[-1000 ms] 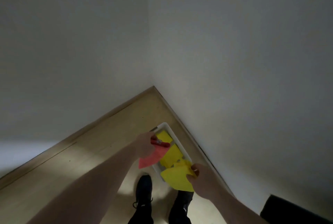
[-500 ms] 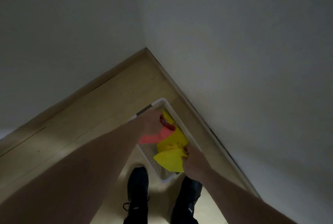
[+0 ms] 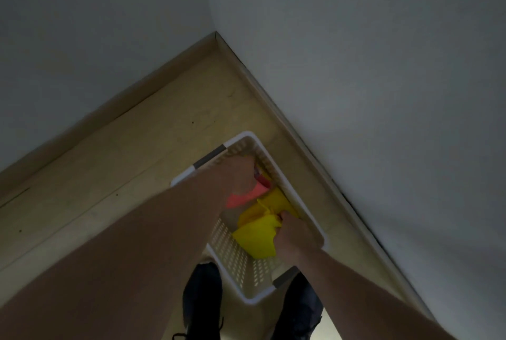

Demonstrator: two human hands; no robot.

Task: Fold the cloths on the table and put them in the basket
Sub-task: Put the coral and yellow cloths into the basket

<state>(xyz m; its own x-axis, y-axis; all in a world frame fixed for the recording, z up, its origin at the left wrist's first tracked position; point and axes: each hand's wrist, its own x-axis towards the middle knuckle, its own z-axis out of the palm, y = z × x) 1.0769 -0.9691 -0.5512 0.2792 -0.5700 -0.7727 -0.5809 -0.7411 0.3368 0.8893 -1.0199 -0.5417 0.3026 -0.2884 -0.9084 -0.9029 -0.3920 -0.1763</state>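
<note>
Basket (image 3: 247, 282) sits on the floor (image 3: 137, 134) in the wall corner, just ahead of the shoes (image 3: 202, 301), long axis running 11 to 5 o'clock.

Left hand (image 3: 241, 175) is down inside the basket's 11 o'clock end, closed on a pink cloth (image 3: 241, 198); a darker red bit shows at its fingertips, identity unclear. Right hand (image 3: 294, 233) is inside the 5 o'clock half, fingers pinched on a yellow cloth (image 3: 257, 238). More yellow cloth (image 3: 273, 200) lies at the basket's middle, against the 3 o'clock wall.

Progress, as judged: late stage. Cloths are at or in the basket, and both hands appear to be placing or arranging. Neither hand has released. Table is not in view, so whether cloths remain there cannot be told. Fold quality unclear; the yellow looks loosely bunched.

Writing and labels: none legible on basket, cloths or shoes. Frame is dim.
</note>
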